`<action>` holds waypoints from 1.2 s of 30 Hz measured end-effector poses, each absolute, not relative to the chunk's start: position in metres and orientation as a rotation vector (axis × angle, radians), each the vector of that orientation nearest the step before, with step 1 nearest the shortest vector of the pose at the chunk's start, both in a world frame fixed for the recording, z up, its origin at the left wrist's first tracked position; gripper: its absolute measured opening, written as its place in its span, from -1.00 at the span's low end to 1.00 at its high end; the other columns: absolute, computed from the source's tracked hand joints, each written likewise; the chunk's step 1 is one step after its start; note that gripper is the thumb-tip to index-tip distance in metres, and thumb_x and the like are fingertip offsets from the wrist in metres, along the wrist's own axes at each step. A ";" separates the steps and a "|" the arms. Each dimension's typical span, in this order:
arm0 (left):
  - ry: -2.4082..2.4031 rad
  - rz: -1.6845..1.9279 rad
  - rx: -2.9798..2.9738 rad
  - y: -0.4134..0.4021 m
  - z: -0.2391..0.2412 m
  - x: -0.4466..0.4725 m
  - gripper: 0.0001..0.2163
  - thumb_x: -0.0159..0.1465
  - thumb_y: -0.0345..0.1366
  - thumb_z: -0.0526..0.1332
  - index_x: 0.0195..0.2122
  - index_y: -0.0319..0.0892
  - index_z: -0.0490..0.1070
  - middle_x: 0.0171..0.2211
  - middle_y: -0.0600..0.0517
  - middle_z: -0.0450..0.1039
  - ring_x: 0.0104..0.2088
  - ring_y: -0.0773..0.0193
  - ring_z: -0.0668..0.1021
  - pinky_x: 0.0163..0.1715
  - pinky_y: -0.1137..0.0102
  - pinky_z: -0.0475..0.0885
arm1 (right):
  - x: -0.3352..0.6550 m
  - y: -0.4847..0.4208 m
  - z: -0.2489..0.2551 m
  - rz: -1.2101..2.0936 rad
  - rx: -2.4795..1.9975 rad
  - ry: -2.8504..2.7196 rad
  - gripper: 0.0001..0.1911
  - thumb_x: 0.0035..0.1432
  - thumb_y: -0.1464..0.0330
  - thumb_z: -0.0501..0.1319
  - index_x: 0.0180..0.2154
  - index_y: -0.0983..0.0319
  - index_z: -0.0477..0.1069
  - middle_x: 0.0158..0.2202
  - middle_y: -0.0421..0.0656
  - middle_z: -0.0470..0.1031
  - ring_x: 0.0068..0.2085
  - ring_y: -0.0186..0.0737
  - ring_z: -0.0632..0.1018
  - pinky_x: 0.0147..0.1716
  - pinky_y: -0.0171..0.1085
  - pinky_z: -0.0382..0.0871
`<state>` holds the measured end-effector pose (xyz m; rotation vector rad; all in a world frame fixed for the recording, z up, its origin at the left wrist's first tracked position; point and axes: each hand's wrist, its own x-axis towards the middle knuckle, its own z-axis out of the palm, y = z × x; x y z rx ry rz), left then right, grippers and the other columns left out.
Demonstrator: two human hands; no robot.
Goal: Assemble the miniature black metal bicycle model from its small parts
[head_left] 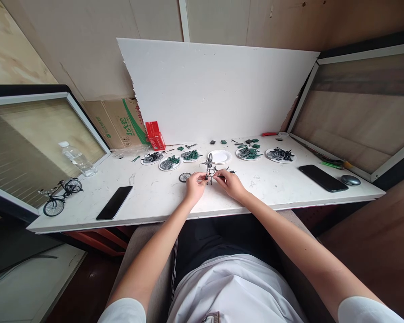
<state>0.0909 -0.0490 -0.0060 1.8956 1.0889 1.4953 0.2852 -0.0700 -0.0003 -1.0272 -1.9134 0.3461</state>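
Note:
A partly built model bicycle (209, 165) stands between my hands over the white table, one wheel at its far end. My left hand (195, 186) pinches its near left side, fingers closed on the frame. From the right, my right hand (229, 183) has thumb and fingertips pressed together at the bicycle's near part; any small piece in them is too small to make out. Beside my left hand lies a loose wheel (185, 177). Small dark parts (230, 171) lie just beyond my right hand. A white plate (219, 156) is behind the bicycle.
Plates of small parts (170, 163) line the table's back, with green blocks (223, 141) behind. A finished model bicycle (62, 195), a bottle (77, 159) and a phone (115, 202) are at left. Another phone (322, 178) and a mouse (350, 180) lie right. A white board (218, 89) stands behind.

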 end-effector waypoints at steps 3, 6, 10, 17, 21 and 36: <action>1.096 1.507 1.934 -0.049 -0.006 0.091 -0.90 0.25 -0.41 0.35 -0.21 -0.20 0.62 -0.22 -0.09 0.66 -0.24 0.17 0.68 -0.16 0.28 0.60 | 0.285 -0.071 0.002 0.344 -1.063 -1.910 -0.63 0.42 0.05 0.09 -0.13 0.18 0.46 -0.31 -0.10 0.62 -0.45 -0.21 0.49 -0.39 -0.28 0.25; 1.105 1.499 1.975 -0.051 -0.005 0.092 -0.90 0.25 -0.43 0.34 -0.21 -0.21 0.62 -0.23 -0.09 0.65 -0.25 0.19 0.68 -0.17 0.30 0.61 | 0.286 -0.071 0.002 0.342 -1.098 -1.896 -0.56 0.41 -0.02 0.07 -0.19 0.19 0.46 -0.42 -0.13 0.56 -0.51 -0.22 0.43 -0.43 -0.28 0.20; 1.110 1.479 2.011 -0.052 -0.004 0.093 -0.89 0.26 -0.42 0.33 -0.21 -0.21 0.63 -0.22 -0.09 0.65 -0.26 0.21 0.67 -0.21 0.32 0.61 | 0.286 -0.070 0.002 0.327 -1.140 -1.887 -0.49 0.41 -0.07 0.03 -0.29 0.18 0.43 -0.56 -0.19 0.42 -0.55 -0.24 0.36 -0.46 -0.28 0.15; 1.132 1.515 2.011 -0.052 -0.004 0.093 -0.91 0.27 -0.39 0.34 -0.23 -0.20 0.63 -0.25 -0.08 0.64 -0.28 0.20 0.67 -0.17 0.30 0.61 | 0.285 -0.071 0.001 0.376 -1.125 -1.930 -0.66 0.45 0.07 -0.01 -0.20 0.16 0.32 -0.38 -0.14 0.52 -0.40 -0.15 0.50 -0.38 -0.26 0.25; 1.147 1.513 1.982 -0.051 -0.005 0.093 -0.92 0.27 -0.38 0.34 -0.24 -0.20 0.62 -0.25 -0.09 0.63 -0.27 0.18 0.67 -0.18 0.29 0.60 | 0.285 -0.072 0.000 0.427 -1.082 -1.919 -0.81 0.40 0.16 0.06 -0.12 0.14 0.22 -0.26 -0.09 0.54 -0.30 -0.09 0.54 -0.33 -0.21 0.33; 1.184 1.544 2.040 -0.052 -0.004 0.090 -0.93 0.27 -0.42 0.32 -0.26 -0.19 0.61 -0.29 -0.06 0.61 -0.30 0.21 0.63 -0.21 0.30 0.60 | 0.285 -0.070 0.001 0.434 -1.094 -1.923 -0.68 0.42 0.06 0.03 -0.26 0.15 0.24 -0.40 -0.19 0.48 -0.47 -0.21 0.41 -0.42 -0.27 0.19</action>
